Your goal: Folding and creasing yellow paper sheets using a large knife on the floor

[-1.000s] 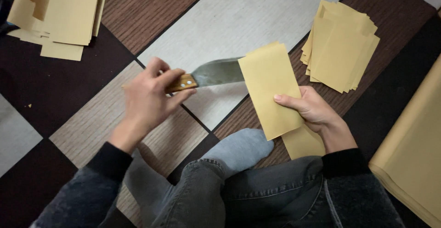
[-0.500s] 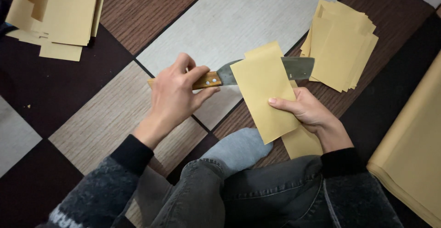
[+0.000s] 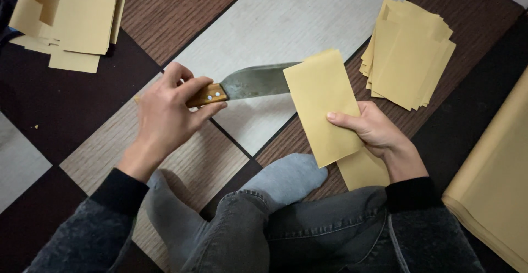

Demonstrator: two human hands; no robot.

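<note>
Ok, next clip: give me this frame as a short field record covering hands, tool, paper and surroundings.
left hand: grips wooden-handled knife
knife blade: grey, tip hidden behind the sheet
right hand: holds folded tan paper sheet
stack right: tan cut sheets
stack upper left: tan sheets
right edge: large tan paper pile
floor: patterned brown, grey and dark panels
posture: seated, grey socks

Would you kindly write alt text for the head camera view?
A seated person's left hand holds a wooden-handled knife, its blade tucked into a folded tan paper sheet gripped by the right hand. Tan paper stacks lie on the patterned floor.
</note>
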